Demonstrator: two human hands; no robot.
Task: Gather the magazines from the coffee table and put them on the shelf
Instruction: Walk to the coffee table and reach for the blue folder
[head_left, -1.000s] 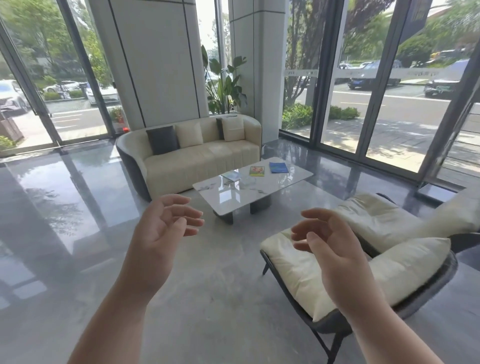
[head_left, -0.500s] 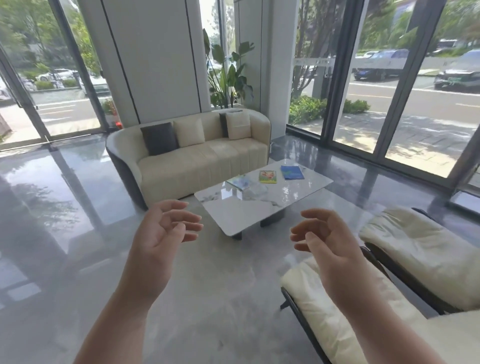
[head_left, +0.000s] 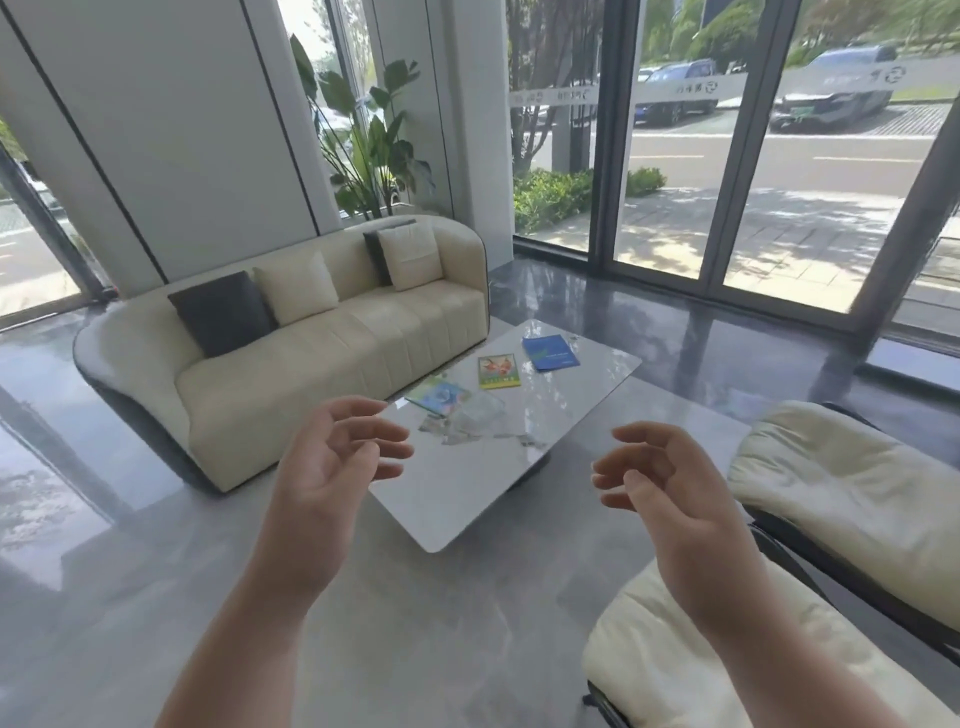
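Both hands are hanging in the air with nothing in them: left hand (head_left: 332, 467) at 7 o'clock of the tabletop (head_left: 467, 499), right hand (head_left: 670, 488) at 4 o'clock, palms facing each other, fingers spread and loosely curled. Neither is touching the tabletop. Three magazines are lying flat along the far half of the white marble tabletop, apart from one another: blue magazine (head_left: 549, 353) at 1 o'clock near the far corner, yellow magazine (head_left: 498, 371) at 12, light-blue magazine (head_left: 438, 396) at 11 near the sofa-side edge. Glare is washing out the patch just beside the light-blue one; can't tell what's there. Sofa (head_left: 332, 353) is sitting at 10 o'clock of the tabletop, cream lounge chair (head_left: 841, 499) at 3 to 5 o'clock, plant (head_left: 374, 145) behind the sofa. No shelf is showing in this view.
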